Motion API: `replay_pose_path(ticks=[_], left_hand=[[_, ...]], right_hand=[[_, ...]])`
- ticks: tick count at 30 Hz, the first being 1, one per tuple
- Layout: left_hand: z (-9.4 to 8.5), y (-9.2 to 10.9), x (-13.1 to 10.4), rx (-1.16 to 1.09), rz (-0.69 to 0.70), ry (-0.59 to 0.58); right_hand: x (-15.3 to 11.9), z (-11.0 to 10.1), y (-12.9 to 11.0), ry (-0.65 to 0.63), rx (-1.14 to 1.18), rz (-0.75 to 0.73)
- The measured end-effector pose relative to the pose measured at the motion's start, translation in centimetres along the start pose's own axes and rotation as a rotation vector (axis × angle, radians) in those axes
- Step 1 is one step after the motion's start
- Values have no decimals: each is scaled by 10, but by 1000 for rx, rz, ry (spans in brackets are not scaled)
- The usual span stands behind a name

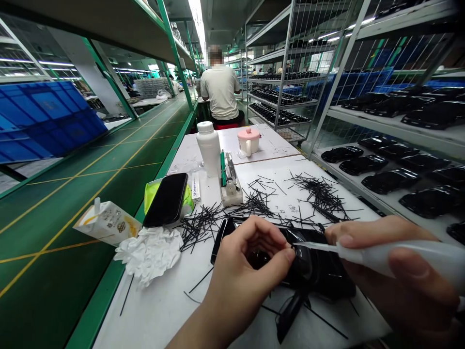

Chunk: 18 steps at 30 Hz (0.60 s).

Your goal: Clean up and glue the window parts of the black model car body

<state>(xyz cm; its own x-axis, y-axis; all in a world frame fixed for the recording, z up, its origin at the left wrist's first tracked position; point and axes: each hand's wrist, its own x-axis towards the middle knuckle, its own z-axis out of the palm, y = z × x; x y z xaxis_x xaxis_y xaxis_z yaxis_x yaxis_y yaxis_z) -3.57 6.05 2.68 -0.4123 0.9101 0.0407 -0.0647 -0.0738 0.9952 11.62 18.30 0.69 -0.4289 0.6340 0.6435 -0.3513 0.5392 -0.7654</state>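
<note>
A glossy black model car body (323, 271) lies on the white table. Over its near side is my left hand (250, 271), thumb and index finger pinched together; what they hold, if anything, is too small to make out. My right hand (395, 271) is wrapped round a white squeeze bottle (374, 257), whose thin nozzle points left and ends close to my left fingertips. Beneath the car body, a loose black part (289, 312) rests on the table. Thin black strips (257, 203) are scattered behind the car body.
A crumpled tissue (152, 254), drink carton (107, 223), phone (167, 198), white bottle (209, 148), tool holder (231, 194) and lidded mug (249, 140) stand around. A green conveyor (90, 179) runs left, racks of car bodies (395, 179) right. A person (221, 92) sits ahead.
</note>
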Motion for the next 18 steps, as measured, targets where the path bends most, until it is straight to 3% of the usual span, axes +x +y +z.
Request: replay_pose_path(ticks=[18], left_hand=[[0, 0, 0, 15, 10, -3]], right_hand=[[-6, -5, 8, -69, -22, -76]])
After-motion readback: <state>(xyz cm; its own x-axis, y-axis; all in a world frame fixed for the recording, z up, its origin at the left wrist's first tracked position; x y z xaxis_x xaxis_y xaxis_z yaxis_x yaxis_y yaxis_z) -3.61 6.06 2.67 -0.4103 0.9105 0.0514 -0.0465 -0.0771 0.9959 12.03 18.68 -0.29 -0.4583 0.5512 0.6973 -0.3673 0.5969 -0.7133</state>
